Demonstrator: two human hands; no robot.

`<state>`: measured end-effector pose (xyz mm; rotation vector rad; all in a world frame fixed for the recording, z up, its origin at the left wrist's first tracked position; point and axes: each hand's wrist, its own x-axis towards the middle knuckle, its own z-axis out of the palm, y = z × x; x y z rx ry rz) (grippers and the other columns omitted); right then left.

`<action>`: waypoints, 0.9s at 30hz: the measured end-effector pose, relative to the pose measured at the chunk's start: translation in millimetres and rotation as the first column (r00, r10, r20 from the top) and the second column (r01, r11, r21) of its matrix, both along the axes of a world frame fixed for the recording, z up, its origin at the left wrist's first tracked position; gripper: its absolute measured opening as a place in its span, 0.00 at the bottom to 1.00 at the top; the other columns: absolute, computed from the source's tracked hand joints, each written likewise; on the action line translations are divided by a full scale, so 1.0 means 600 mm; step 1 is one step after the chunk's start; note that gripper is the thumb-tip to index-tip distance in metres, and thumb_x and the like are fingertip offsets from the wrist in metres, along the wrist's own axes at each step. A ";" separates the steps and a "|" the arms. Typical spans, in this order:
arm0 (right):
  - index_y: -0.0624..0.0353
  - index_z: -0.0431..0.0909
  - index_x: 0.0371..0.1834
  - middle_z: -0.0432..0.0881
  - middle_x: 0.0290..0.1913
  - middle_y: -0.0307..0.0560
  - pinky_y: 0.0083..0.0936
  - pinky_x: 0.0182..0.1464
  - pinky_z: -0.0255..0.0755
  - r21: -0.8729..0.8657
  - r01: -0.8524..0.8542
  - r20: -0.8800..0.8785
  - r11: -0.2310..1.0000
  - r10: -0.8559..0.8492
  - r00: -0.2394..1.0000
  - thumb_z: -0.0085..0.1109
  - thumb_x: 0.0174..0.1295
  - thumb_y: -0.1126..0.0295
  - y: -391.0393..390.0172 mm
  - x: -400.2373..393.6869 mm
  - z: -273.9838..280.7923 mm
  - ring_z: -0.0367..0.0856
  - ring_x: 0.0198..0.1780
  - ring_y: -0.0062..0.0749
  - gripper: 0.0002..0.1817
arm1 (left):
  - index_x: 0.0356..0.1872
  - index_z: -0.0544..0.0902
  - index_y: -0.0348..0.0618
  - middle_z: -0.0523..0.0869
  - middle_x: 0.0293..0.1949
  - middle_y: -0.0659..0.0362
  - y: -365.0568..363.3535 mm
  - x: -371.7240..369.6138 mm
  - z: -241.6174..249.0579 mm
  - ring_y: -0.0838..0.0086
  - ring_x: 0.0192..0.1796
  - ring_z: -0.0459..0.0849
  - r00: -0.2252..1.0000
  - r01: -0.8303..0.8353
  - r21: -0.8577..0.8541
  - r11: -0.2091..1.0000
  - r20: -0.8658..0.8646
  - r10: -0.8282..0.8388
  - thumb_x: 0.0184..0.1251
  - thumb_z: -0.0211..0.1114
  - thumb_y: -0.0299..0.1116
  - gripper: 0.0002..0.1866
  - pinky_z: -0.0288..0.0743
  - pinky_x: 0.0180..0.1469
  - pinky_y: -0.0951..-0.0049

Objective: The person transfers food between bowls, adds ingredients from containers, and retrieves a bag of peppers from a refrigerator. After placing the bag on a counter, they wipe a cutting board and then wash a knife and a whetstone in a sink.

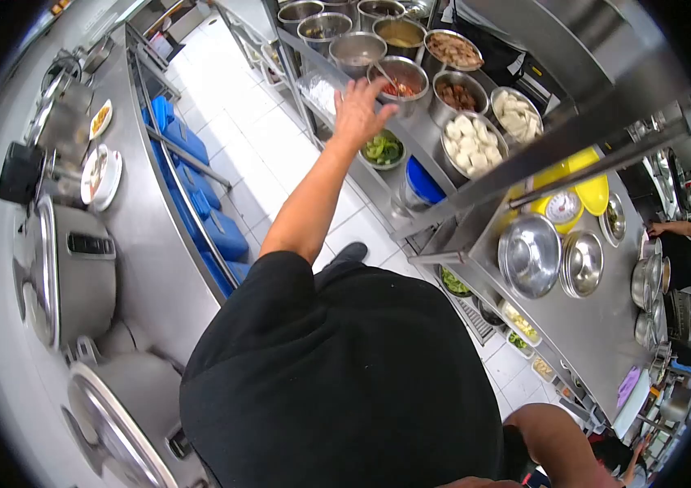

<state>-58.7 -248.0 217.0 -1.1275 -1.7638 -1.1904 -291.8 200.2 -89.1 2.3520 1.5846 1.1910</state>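
My left hand (359, 111) reaches forward with its fingers spread, holding nothing that shows. It is over the edge of a steel shelf, beside a steel pot of red food (401, 86) with a utensil in it. Below the hand, on a lower level, is a bowl of green vegetables (383, 150). Of my right hand (479, 483), only a strip of skin shows at the bottom edge, close to my black shirt; its fingers are out of sight.
Pots of white pieces (471, 145) and brown meat (453, 52) stand on the shelf. Steel bowls (529, 254) and a yellow scale (562, 208) are on the right counter. Large cookers (85, 268) line the left counter. Blue containers (223, 236) sit underneath. Another person's arm (675, 228) shows far right.
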 end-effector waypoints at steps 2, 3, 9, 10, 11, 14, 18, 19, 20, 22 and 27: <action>0.62 0.82 0.40 0.84 0.44 0.54 0.43 0.55 0.74 -0.306 0.038 -0.236 0.951 -0.114 0.965 0.60 0.61 0.59 0.086 -0.045 -0.058 0.82 0.48 0.49 0.16 | 0.53 0.80 0.49 0.80 0.61 0.46 0.013 -0.004 -0.003 0.48 0.72 0.68 0.997 0.011 -0.061 0.998 -0.075 -0.016 0.58 0.74 0.46 0.24 0.60 0.69 0.40; 0.64 0.83 0.42 0.85 0.45 0.55 0.43 0.56 0.74 -0.439 0.027 -0.309 0.898 -0.179 0.934 0.61 0.60 0.60 0.131 -0.071 -0.088 0.82 0.50 0.51 0.17 | 0.49 0.81 0.50 0.79 0.61 0.47 0.018 -0.013 -0.011 0.46 0.71 0.68 0.996 0.071 -0.049 0.996 -0.048 -0.073 0.57 0.74 0.44 0.21 0.60 0.69 0.39; 0.59 0.84 0.46 0.86 0.45 0.49 0.34 0.48 0.76 -0.731 -0.235 -0.470 0.641 -0.222 0.855 0.71 0.53 0.71 0.385 -0.159 -0.231 0.83 0.46 0.45 0.16 | 0.37 0.80 0.46 0.73 0.66 0.45 0.022 -0.058 0.015 0.42 0.71 0.67 0.870 0.440 0.085 0.894 0.207 -0.448 0.49 0.77 0.27 0.16 0.68 0.67 0.54; 0.58 0.84 0.47 0.86 0.44 0.48 0.34 0.47 0.76 -0.730 -0.224 -0.469 0.646 -0.234 0.851 0.71 0.53 0.71 0.412 -0.171 -0.242 0.83 0.45 0.44 0.16 | 0.37 0.80 0.45 0.69 0.69 0.42 0.016 -0.066 0.034 0.43 0.72 0.67 0.856 0.478 0.079 0.875 0.182 -0.484 0.49 0.76 0.25 0.15 0.70 0.67 0.55; 0.58 0.84 0.48 0.86 0.43 0.48 0.34 0.45 0.77 -0.728 -0.213 -0.468 0.651 -0.246 0.849 0.70 0.54 0.71 0.440 -0.181 -0.245 0.83 0.44 0.43 0.17 | 0.37 0.80 0.45 0.68 0.70 0.41 0.012 -0.069 0.050 0.43 0.72 0.68 0.838 0.501 0.093 0.860 0.193 -0.510 0.48 0.76 0.24 0.16 0.71 0.66 0.56; 0.56 0.84 0.49 0.85 0.39 0.45 0.35 0.41 0.77 -0.761 -0.089 -0.356 0.643 -0.299 0.885 0.67 0.56 0.71 0.516 -0.205 -0.241 0.83 0.42 0.42 0.15 | 0.36 0.80 0.44 0.64 0.72 0.37 -0.004 -0.086 0.074 0.44 0.71 0.70 0.804 0.562 0.086 0.823 0.180 -0.567 0.45 0.76 0.22 0.16 0.74 0.64 0.58; 0.55 0.84 0.42 0.84 0.36 0.45 0.37 0.41 0.77 -0.840 -0.001 -0.154 0.542 -0.237 0.959 0.63 0.59 0.70 0.605 -0.222 -0.270 0.83 0.42 0.43 0.09 | 0.36 0.81 0.44 0.63 0.72 0.39 -0.021 -0.104 0.082 0.45 0.72 0.68 0.753 0.636 0.064 0.769 0.163 -0.637 0.47 0.73 0.23 0.14 0.72 0.67 0.57; 0.55 0.84 0.40 0.85 0.36 0.45 0.37 0.41 0.77 -0.858 0.005 -0.111 0.514 -0.194 0.975 0.62 0.59 0.70 0.624 -0.222 -0.286 0.83 0.43 0.43 0.07 | 0.36 0.81 0.44 0.63 0.72 0.39 -0.022 -0.105 0.084 0.45 0.71 0.69 0.745 0.647 0.060 0.760 0.164 -0.647 0.47 0.74 0.23 0.14 0.72 0.67 0.57; 0.55 0.84 0.38 0.85 0.36 0.46 0.37 0.41 0.77 -0.875 0.012 -0.068 0.485 -0.147 0.987 0.62 0.59 0.70 0.635 -0.223 -0.298 0.83 0.43 0.42 0.06 | 0.36 0.81 0.44 0.64 0.72 0.39 -0.024 -0.107 0.085 0.45 0.71 0.69 0.738 0.656 0.057 0.753 0.165 -0.655 0.47 0.74 0.23 0.14 0.72 0.67 0.57; 0.55 0.83 0.36 0.85 0.35 0.47 0.38 0.40 0.77 -0.863 -0.058 -0.161 0.502 -0.164 0.973 0.62 0.59 0.69 0.642 -0.222 -0.309 0.84 0.42 0.43 0.05 | 0.36 0.81 0.44 0.64 0.72 0.38 -0.027 -0.112 0.082 0.45 0.71 0.69 0.732 0.663 0.041 0.748 0.173 -0.659 0.47 0.74 0.24 0.14 0.72 0.67 0.57; 0.53 0.82 0.36 0.86 0.33 0.50 0.41 0.37 0.76 -0.839 -0.101 -0.386 0.535 -0.454 0.803 0.63 0.62 0.65 0.627 -0.187 -0.284 0.85 0.36 0.47 0.06 | 0.36 0.81 0.44 0.64 0.71 0.35 -0.024 -0.120 0.062 0.42 0.70 0.69 0.736 0.657 -0.035 0.753 0.248 -0.630 0.46 0.75 0.25 0.15 0.71 0.67 0.55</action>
